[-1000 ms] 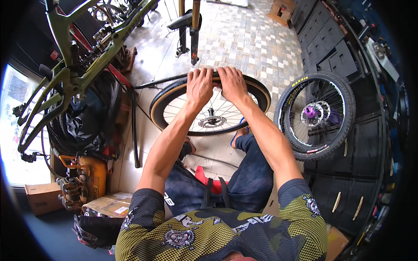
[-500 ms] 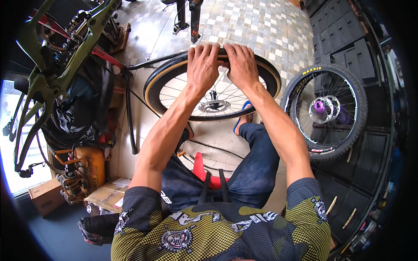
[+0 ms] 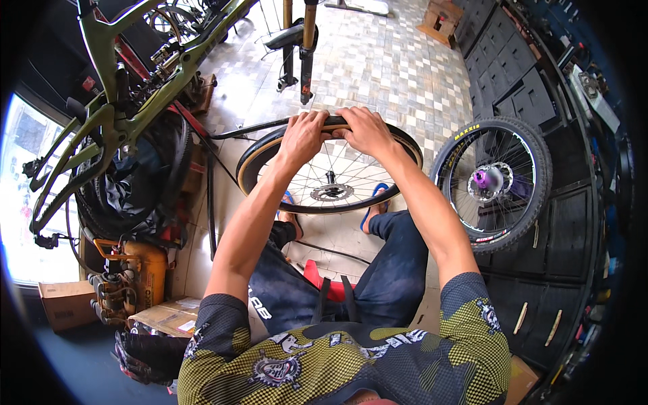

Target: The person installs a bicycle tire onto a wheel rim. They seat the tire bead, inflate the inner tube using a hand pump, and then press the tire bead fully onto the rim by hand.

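Observation:
A bicycle wheel with thin spokes and a disc brake rotor [image 3: 331, 192] stands tilted between my feet. Its black tire with tan sidewalls [image 3: 246, 164] runs round the dark rim. At the wheel's far edge my left hand [image 3: 304, 140] is closed over the tire, fingers curled across the top. Close beside it, my right hand [image 3: 368, 133] grips the same stretch, its thumb on the near side. The two thumbs almost meet. Both palms hide the part of the tire beneath them, so I cannot see how its edge sits in the rim there.
To the right, a knobby-tired wheel [image 3: 542, 196] with a purple hub leans on black drawers [image 3: 570, 229]. A bicycle fork [image 3: 307, 57] hangs beyond my hands. At left are a green bicycle frame [image 3: 182, 67], a yellow compressor [image 3: 148, 266] and a cardboard box [image 3: 64, 304]. A black hose [image 3: 334, 251] crosses the floor.
The view has shifted, showing more of the fork and far floor. My hands, still on the tire, appear lower in the picture, and my right hand has turned more sideways across it.

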`<action>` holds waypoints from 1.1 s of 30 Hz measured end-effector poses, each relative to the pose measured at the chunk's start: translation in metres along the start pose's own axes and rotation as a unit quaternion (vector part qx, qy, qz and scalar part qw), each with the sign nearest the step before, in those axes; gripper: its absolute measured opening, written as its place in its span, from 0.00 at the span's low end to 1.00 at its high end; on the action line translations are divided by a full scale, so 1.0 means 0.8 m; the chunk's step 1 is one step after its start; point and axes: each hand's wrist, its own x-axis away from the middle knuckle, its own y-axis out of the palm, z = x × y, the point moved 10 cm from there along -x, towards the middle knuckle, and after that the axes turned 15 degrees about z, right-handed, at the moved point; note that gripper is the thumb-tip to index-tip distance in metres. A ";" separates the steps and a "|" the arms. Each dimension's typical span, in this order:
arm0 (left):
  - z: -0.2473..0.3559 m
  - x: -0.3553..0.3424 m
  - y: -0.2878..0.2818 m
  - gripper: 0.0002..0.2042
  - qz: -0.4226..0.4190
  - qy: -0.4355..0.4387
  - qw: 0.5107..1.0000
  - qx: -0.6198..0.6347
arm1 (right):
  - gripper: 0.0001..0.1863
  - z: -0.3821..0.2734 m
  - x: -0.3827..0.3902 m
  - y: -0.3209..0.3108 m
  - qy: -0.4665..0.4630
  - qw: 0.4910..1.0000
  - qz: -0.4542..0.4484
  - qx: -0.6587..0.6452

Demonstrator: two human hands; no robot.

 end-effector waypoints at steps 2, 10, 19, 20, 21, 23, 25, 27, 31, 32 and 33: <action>0.002 0.006 -0.005 0.27 0.002 -0.008 0.999 -0.031 | 0.29 -0.009 -0.002 0.000 -0.011 1.000 -0.020 0.010; -0.011 -0.006 0.008 0.25 0.050 0.013 0.997 -0.057 | 0.24 -0.014 -0.021 0.019 -0.044 0.999 -0.008 0.008; -0.022 -0.022 0.014 0.22 0.126 0.015 0.990 -0.059 | 0.25 0.007 -0.025 0.036 -0.047 0.987 0.152 0.033; -0.022 -0.022 0.013 0.22 0.141 0.021 0.988 -0.057 | 0.25 0.005 -0.025 0.036 -0.050 0.984 0.171 0.030; -0.022 -0.021 0.016 0.22 0.143 0.024 0.988 -0.060 | 0.23 0.005 -0.024 0.037 -0.053 0.982 0.179 0.042; -0.022 -0.021 0.013 0.21 0.159 0.032 0.985 -0.061 | 0.22 0.004 -0.026 0.037 -0.048 0.982 0.180 0.033; -0.021 -0.023 0.013 0.21 0.162 0.032 0.984 -0.063 | 0.22 0.006 -0.031 0.032 -0.039 0.983 0.178 0.028; -0.016 -0.021 0.012 0.21 0.171 0.040 0.982 -0.067 | 0.21 0.005 -0.020 0.034 -0.046 0.981 0.186 0.024; -0.019 -0.022 0.013 0.23 0.130 0.027 0.990 -0.050 | 0.27 0.010 -0.027 0.029 -0.061 0.985 0.163 0.013; -0.018 -0.022 0.010 0.24 0.117 0.030 0.991 -0.052 | 0.28 0.008 -0.024 0.026 -0.056 0.987 0.151 -0.009; -0.015 -0.015 0.005 0.25 0.111 0.020 0.993 -0.036 | 0.28 0.004 -0.017 0.025 -0.055 0.990 0.131 -0.015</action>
